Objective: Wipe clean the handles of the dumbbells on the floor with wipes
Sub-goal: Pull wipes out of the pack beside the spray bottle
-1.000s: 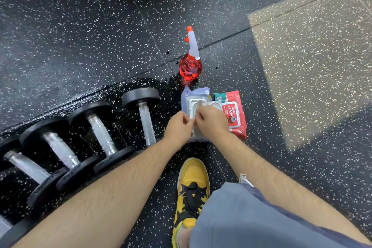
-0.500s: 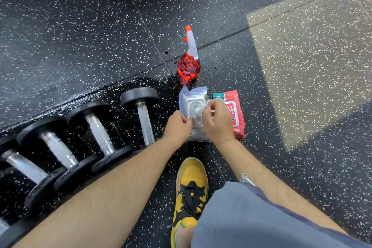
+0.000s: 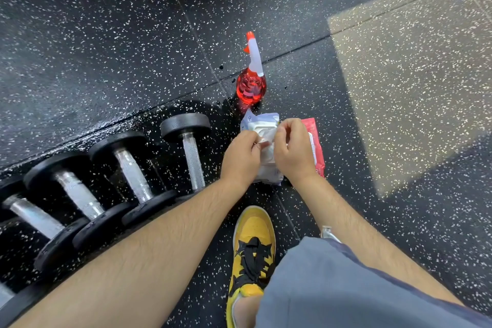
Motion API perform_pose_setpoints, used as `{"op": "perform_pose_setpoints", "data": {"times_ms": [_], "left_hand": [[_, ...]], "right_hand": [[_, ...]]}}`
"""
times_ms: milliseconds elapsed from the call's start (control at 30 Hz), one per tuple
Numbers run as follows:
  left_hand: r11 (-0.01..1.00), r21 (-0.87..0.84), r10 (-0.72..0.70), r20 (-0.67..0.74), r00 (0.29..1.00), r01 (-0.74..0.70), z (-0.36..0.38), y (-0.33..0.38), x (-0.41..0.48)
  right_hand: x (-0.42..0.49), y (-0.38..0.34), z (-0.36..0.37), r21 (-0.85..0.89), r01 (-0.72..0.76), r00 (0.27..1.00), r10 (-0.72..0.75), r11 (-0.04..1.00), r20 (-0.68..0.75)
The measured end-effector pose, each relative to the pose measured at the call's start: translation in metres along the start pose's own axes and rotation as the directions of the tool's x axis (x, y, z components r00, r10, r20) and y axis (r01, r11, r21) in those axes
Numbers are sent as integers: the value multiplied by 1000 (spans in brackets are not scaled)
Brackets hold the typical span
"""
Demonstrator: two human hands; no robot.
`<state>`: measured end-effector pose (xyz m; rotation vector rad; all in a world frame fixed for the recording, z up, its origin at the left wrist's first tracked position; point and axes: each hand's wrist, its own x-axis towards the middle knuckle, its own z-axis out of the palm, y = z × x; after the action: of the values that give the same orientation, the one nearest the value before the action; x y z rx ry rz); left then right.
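While over pack (image 3: 259, 120), wipe (image 3: 268, 136) between hands (image 3: 241, 157) (image 3: 294, 149)

My left hand (image 3: 241, 157) and right hand (image 3: 294, 150) cover most of the white wipes pack (image 3: 262, 120), and my fingertips curl out of sight around the wipe (image 3: 267, 137). The red pack (image 3: 316, 146) shows only past my right knuckles, its print too small to read. The picture's left edge cuts off the leftmost dumbbell (image 3: 5, 294). My left forearm (image 3: 159, 242) hides the rightmost dumbbell's (image 3: 192, 157) near head.
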<state>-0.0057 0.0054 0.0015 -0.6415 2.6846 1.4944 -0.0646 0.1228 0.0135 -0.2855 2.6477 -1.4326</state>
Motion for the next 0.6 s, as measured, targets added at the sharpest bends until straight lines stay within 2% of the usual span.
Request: {"op": "perform_pose_setpoints", "data": {"times_ms": [133, 300, 400, 433, 500, 533, 600], "left_hand": [[990, 52, -130, 0, 991, 130, -9, -6, -2], [982, 147, -131, 72, 989, 119, -11, -13, -9], [986, 86, -146, 56, 988, 141, -11, -10, -10], [990, 33, -141, 23, 990, 140, -12, -6, -10], [959, -232, -164, 2, 986, 160, -19, 9, -8], [892, -404, -208, 31, 978, 202, -24, 20, -6], [666, -676, -307, 137, 942, 315, -38, 41, -1]], "right_hand": [[5, -9, -13, -8, 42, 990, -43, 999, -131], [13, -39, -19, 75, 164, 943, -134, 984, -305], [17, -62, -28, 204, 208, 950, -148, 957, -275], [19, -68, -30, 259, 187, 964, -126, 948, -233], [22, -78, -33, 348, 105, 988, -58, 931, -142], [23, -82, -33, 391, 53, 995, -18, 919, -93], [23, -89, -31, 453, -45, 998, 57, 890, -12]]}}
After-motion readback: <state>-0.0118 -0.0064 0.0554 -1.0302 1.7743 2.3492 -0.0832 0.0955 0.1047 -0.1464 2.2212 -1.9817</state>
